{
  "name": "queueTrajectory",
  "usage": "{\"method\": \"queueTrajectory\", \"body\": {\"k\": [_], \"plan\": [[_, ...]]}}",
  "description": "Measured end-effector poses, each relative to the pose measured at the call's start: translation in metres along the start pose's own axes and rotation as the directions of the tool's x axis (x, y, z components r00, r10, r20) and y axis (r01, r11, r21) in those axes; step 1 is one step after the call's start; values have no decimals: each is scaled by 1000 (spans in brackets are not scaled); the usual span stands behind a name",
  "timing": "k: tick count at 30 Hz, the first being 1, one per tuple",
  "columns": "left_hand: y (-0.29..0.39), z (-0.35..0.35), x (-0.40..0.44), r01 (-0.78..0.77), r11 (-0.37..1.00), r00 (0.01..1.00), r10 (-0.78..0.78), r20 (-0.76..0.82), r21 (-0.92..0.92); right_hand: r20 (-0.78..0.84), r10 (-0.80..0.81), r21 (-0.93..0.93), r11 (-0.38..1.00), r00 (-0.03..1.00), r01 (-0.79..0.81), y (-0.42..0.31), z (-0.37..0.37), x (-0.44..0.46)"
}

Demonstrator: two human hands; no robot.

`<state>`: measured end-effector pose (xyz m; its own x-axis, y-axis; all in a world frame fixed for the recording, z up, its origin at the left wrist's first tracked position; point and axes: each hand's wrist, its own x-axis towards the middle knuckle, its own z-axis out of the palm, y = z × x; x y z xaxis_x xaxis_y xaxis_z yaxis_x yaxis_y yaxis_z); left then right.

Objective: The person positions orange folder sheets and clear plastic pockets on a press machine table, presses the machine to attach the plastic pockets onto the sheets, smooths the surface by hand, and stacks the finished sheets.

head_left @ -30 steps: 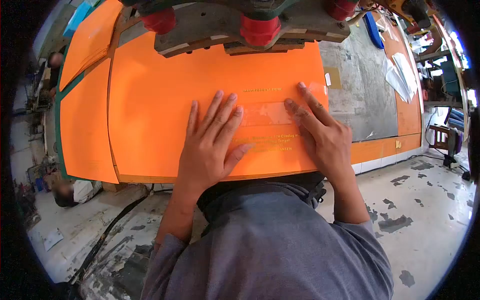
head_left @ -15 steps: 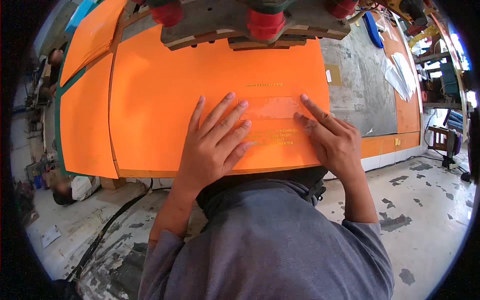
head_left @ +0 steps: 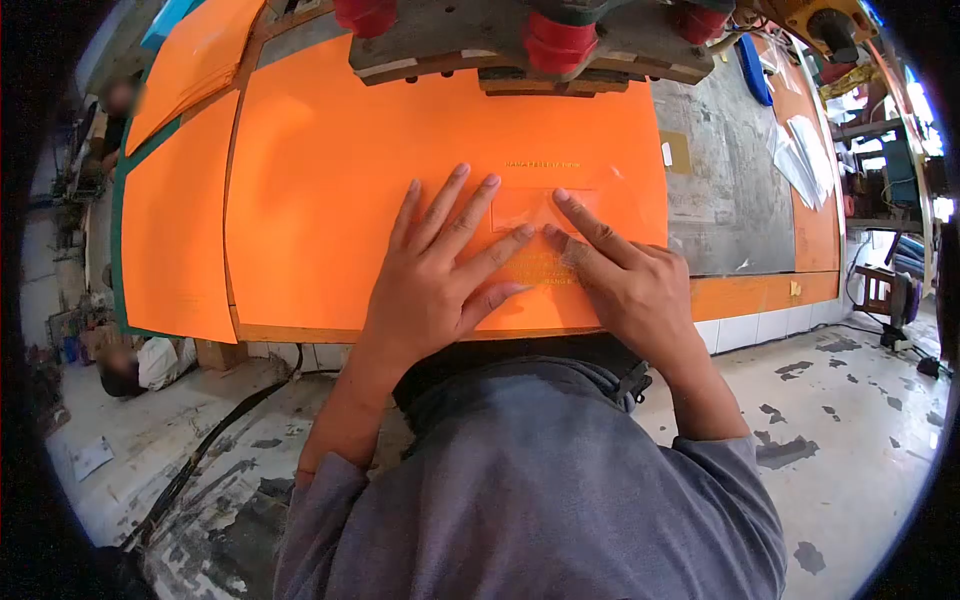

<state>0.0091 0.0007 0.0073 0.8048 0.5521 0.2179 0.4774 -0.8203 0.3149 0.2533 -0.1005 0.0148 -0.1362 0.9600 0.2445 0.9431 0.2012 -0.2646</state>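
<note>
A large orange sheet [head_left: 320,190] lies in front of me, with small gold-coloured lettering [head_left: 542,165] on its right half. Over a rectangular outline below the top line of text rests a clear plastic piece [head_left: 515,208]; its full outline is hard to make out. My left hand [head_left: 435,265] lies on the sheet with fingers spread, its index fingertip at the plastic's lower edge. My right hand [head_left: 625,275] touches the plastic with its index finger stretched out and its thumb apart from it. The right hand hides part of the lower lettering.
Just beyond the sheet hangs a heavy machine plate [head_left: 430,65] with red fittings [head_left: 560,45]. More orange sheets [head_left: 180,220] are at the left. On the right are a grey surface [head_left: 725,180], white papers [head_left: 803,165] and a blue object [head_left: 755,70]. Another person sits at the lower left.
My right hand has slid left across the plastic, close to my left hand. My left hand's index finger and thumb have spread to the right. The camera view has shifted slightly.
</note>
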Motion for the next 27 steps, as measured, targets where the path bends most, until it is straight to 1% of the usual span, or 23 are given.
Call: {"method": "queueTrajectory", "body": {"k": [2, 3, 5, 6, 7, 9, 11, 12, 13, 14, 15, 16, 18, 19, 21, 22, 24, 25, 27], "plan": [[-1, 1, 0, -4, 1000, 1000, 4, -9, 18, 55, 39, 4, 999, 998, -39, 1, -6, -1], [-3, 1, -1, 6, 1000, 1000, -6, -13, 6, 54, 38, 4, 999, 998, -38, 7, -6, -4], [-6, 0, -3, 19, 1000, 1000, -19, -18, -6, -3, -44, -22, 999, 999, 44, 23, -5, -12], [-7, 0, -4, 17, 1000, 999, -17, -49, -12, -2, -46, -21, 999, 999, 46, 28, -8, -14], [-8, 0, -6, 15, 1000, 997, -16, -79, -19, -11, -38, -10, 999, 999, 38, 32, -10, -15], [-10, 0, -8, 32, 999, 996, -35, -87, -25, -20, -30, 1, 1000, 999, 30, 34, -15, -17], [-11, 2, -8, 49, 998, 994, -52, -95, -31, 18, 14, -6, 1000, 1000, -14, 33, -19, -18], [-10, 4, -5, 88, 994, 990, -94, -103, -65, 45, 41, 42, 998, 998, -43, 32, -22, -17], [-9, 5, -2, 127, 987, 984, -138, -109, -98, 44, 39, 45, 998, 998, -41, 33, -21, -15], [-6, 4, 1, 130, 987, 984, -140, -108, -94, 6, 36, 117, 992, 999, -36, 35, -19, -12], [-2, 2, 6, 129, 991, 989, -131, -72, -24, -32, 36, 188, 982, 999, -29, 37, -18, -9], [1, 0, 8, 123, 991, 992, -122, -37, 48, -35, 35, 188, 982, 999, -27, 37, -18, -4], [-1, 4, 7, 114, 991, 993, -112, -25, 64, 1, 1, 121, 993, 1000, -1, 29, -15, 11], [-3, 5, 7, 105, 991, 995, -104, -12, 79, -4, 5, 121, 993, 1000, -4, 25, -12, 18], [-5, 6, 5, 104, 992, 995, -104, 1, 66, 25, -60, 114, 992, 998, 57, 16, -7, 30], [-6, 6, 4, 110, 993, 994, -111, 11, 53, 22, -58, 112, 992, 998, 55, 11, -6, 37], [-7, 6, 4, 110, 993, 994, -110, 8, 47, 167, -49, 32, 999, 985, 44, 4, -6, 48], [-7, 6, 4, 114, 993, 993, -114, 7, 39, 169, -49, 31, 999, 984, 45, 5, -3, 50], [-6, 6, 3, 121, 992, 993, -121, 10, 36, 122, -95, 47, 995, 988, 89, 7, 6, 50]]}}
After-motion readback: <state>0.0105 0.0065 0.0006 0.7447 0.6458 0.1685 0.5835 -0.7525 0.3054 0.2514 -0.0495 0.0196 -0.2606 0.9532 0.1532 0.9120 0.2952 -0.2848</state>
